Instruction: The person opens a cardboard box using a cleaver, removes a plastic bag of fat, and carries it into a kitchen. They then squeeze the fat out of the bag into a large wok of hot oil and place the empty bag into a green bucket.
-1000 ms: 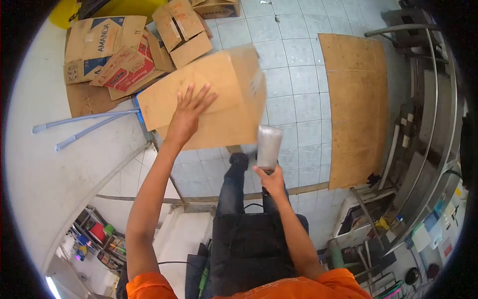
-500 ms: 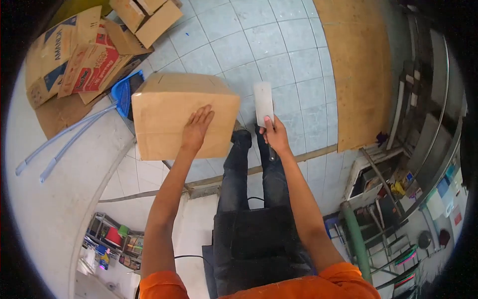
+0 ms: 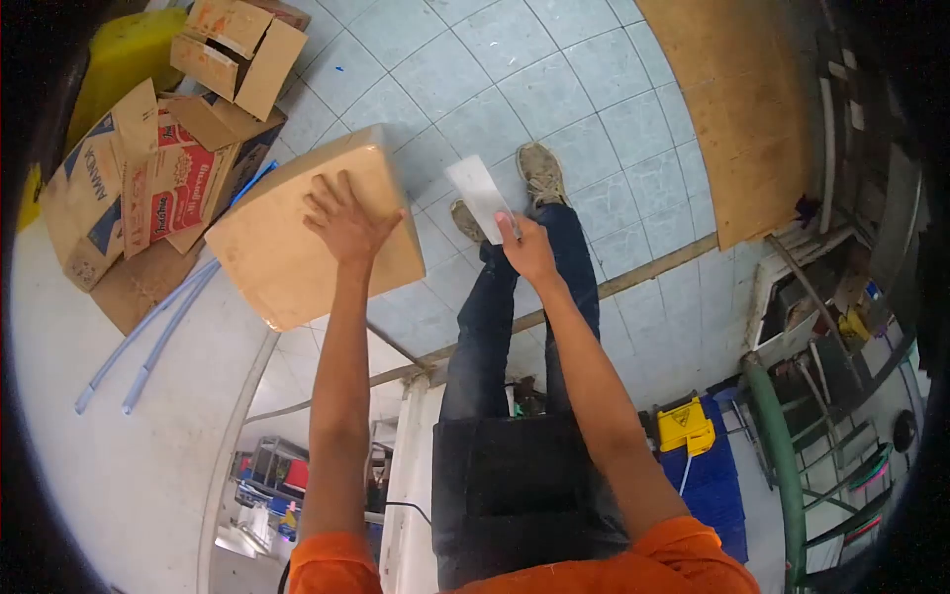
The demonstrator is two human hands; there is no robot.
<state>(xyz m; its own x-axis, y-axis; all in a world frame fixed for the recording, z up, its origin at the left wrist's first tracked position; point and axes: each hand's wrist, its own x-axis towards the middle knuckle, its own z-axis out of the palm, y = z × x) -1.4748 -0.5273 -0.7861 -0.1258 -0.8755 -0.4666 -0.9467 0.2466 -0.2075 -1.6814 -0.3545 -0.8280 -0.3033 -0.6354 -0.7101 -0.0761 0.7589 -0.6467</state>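
A closed brown cardboard box (image 3: 267, 238) stands on the left, tilted in the view. My left hand (image 3: 348, 220) lies on its upper face with the fingers spread. To the right of the box, my right hand (image 3: 527, 246) grips a cleaver by its handle, with the thumb near the blade. The wide, pale blade (image 3: 477, 193) points up and left, apart from the box. The handle is mostly hidden by my fingers.
Flattened and open cartons (image 3: 183, 188) lie at the upper left. Two blue poles (image 3: 168, 332) lean below them. A brown board (image 3: 737, 109) covers tiles at the right. My shoes (image 3: 541, 173) stand beyond the blade. A green pipe (image 3: 780, 455) is at lower right.
The box has turned and shifted left, and my left hand has moved left with its fingers spread wider. My right hand and the cleaver have moved left, the blade tilting left. My view has shifted.
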